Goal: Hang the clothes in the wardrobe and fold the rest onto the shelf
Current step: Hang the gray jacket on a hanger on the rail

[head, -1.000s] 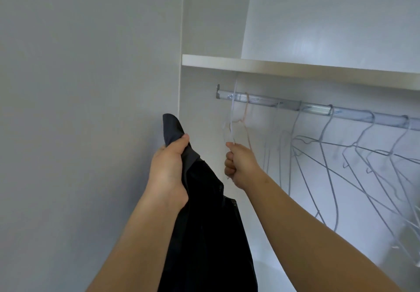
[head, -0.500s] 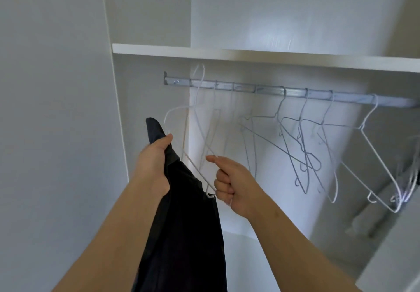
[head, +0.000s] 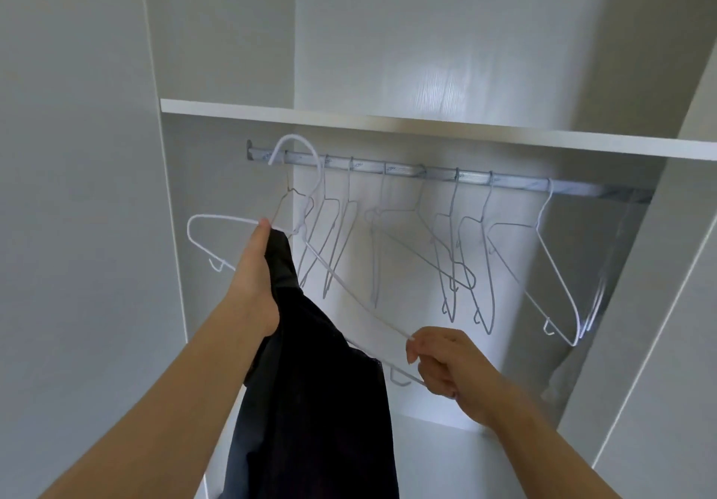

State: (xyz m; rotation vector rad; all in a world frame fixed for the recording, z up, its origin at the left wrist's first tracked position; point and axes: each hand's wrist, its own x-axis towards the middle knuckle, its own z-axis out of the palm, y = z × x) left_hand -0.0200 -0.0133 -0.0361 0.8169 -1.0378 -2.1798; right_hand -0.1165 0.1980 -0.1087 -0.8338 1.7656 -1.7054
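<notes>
Pinched by the right hand, a wire hanger tilts under the rail; left hand grips a dark garment, possibly the hanger too; other hangers crowd the rail

Matt dark cloth; hangers seemingly coated wire.

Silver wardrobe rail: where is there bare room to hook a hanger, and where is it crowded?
Bare: the silver metal rail between its left bracket and the first hung wire hanger, near the held white hanger's hook; also just left of the lone hanger toward the right. Crowded: the middle hangers.
</notes>
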